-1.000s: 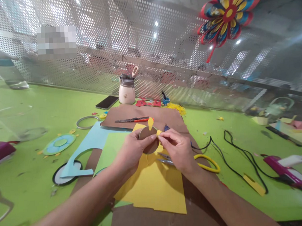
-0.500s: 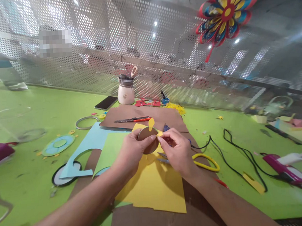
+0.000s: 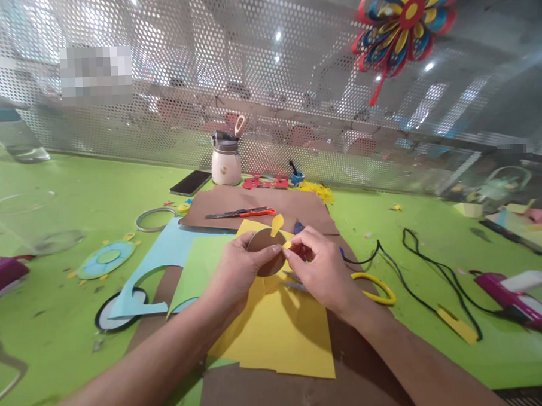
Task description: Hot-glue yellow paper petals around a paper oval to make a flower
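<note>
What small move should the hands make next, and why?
Probably press the small yellow paper piece onto the round brown cardboard disc: the right hand pinches the piece at the disc's edge, the left hand holds the disc, and a yellow paper petal sticks out from its top.

**Left hand [image 3: 237,261] and right hand [image 3: 321,269] pinching close together**

The left forearm [image 3: 164,345] is reaching in bare from the lower left, and the right forearm [image 3: 407,340] is slanting in bare from the lower right, both converging toward the middle of the view. The left thumb [image 3: 268,253] is stretching toward the right hand and pressing with its tip, while the left fingers [image 3: 244,240] are bending behind, mostly out of sight. The right thumb [image 3: 295,263] and right index finger [image 3: 300,239] are closing in a fine pinch just beside the left thumb's tip. The other right fingers are curling inward, partly hidden. Whether the two thumbs are touching is staying unclear.
</note>
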The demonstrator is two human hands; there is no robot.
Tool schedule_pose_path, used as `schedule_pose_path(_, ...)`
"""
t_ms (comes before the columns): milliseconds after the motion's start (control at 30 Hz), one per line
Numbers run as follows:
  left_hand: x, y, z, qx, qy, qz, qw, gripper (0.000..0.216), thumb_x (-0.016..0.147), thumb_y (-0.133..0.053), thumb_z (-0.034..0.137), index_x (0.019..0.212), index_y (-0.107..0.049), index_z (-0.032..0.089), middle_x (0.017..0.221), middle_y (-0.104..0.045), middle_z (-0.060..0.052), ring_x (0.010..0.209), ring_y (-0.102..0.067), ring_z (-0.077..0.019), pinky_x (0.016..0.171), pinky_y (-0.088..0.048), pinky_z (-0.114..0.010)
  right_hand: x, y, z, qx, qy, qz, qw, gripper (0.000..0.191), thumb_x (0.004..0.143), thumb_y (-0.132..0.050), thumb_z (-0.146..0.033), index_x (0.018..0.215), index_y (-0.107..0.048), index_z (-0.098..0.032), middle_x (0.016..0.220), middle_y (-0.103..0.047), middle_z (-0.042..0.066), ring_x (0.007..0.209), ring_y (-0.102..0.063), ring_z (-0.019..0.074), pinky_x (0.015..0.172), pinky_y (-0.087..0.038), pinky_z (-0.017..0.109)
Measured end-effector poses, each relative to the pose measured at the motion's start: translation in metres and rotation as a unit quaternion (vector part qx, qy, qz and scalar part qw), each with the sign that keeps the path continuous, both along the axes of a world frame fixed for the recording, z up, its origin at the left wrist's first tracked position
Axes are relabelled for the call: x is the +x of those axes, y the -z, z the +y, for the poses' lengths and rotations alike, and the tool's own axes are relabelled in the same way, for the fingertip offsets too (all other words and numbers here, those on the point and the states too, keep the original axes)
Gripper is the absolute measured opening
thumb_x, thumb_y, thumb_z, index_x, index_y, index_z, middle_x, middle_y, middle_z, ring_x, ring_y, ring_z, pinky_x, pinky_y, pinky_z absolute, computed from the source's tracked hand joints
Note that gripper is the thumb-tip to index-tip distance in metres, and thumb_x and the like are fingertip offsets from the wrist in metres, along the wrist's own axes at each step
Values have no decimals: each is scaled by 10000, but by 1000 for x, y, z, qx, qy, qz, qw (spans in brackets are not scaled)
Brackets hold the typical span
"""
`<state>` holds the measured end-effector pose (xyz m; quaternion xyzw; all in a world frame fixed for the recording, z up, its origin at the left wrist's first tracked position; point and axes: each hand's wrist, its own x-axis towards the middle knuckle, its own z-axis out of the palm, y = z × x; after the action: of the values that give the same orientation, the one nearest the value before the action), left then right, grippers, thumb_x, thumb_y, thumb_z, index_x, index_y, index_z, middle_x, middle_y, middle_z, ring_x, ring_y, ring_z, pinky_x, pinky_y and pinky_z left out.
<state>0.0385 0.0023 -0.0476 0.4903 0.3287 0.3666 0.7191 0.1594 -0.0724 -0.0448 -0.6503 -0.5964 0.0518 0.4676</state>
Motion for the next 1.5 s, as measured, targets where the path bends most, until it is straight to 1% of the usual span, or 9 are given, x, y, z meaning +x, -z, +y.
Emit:
schedule_pose_path(200,-1,1,0,14,15,2,1000,310,588,-776,237,864,-664,151,807,-715,-49,700,-642,-173,695,-483,-295,-1,-1,-2,2,6,-1,1000,98,761,-563,-137,680,-545,-190,714,-483,-5,580,-492,112,528,-407,236)
schedule_pose_path(300,0,-2,-1,23,1,7,1000,298,602,-764,235,868,-657,155,793,-710,-38,686,-637,-165,679,-482,-287,-2,-3,-3,-13,13,18,1000,77,755,-605,-204,699,-556,-185,715,-492,-2,579,-492,116,518,-411,241)
schedule_pose_path(400,0,-5,-3,34,-17,14,999,286,607,-755,236,861,-656,150,795,-710,-44,692,-637,-174,683,-480,-296,-1,-4,-3,-10,16,38,999,112,775,-607,-271,722,-567,-180,703,-511,0,580,-499,121,527,-422,249)
schedule_pose_path(533,-1,-4,-2,29,-10,9,999,316,608,-765,247,884,-651,144,822,-714,-57,724,-639,-181,697,-474,-293,3,-3,-3,11,16,47,999,97,797,-562,-212,709,-577,-175,685,-527,1,594,-517,123,553,-429,248)
schedule_pose_path(800,-1,-4,1,-6,19,-33,999,334,638,-752,251,933,-653,132,900,-718,-90,783,-646,-195,732,-467,-298,5,-9,-4,16,-9,183,983,119,798,-583,-264,719,-578,-176,600,-541,-20,518,-512,104,506,-434,231)
schedule_pose_path(967,-1,-4,0,-1,35,-37,999,338,641,-747,261,944,-661,139,869,-718,-81,799,-656,-222,761,-475,-341,4,-5,0,6,-22,248,969,132,794,-596,-300,743,-572,-180,553,-541,-38,480,-499,95,473,-437,223)
schedule_pose_path(1067,-1,-4,0,0,37,-30,999,337,642,-745,261,945,-662,140,871,-718,-84,811,-656,-230,763,-476,-345,4,-3,2,3,-23,262,965,143,788,-605,-310,742,-571,-179,555,-547,-38,480,-502,92,462,-439,218)
schedule_pose_path(1267,-1,-2,0,-6,33,-39,999,338,649,-748,252,954,-658,136,902,-714,-90,805,-647,-205,759,-473,-316,8,-2,1,15,-44,281,959,137,792,-609,-304,754,-577,-176,555,-544,-38,476,-498,89,471,-441,219)
schedule_pose_path(1500,-2,-3,0,-21,50,-55,997,336,645,-746,258,952,-666,147,916,-719,-86,836,-657,-224,790,-474,-339,6,-1,2,9,-44,296,954,155,777,-621,-327,743,-581,-181,550,-551,-39,481,-505,96,475,-443,225)
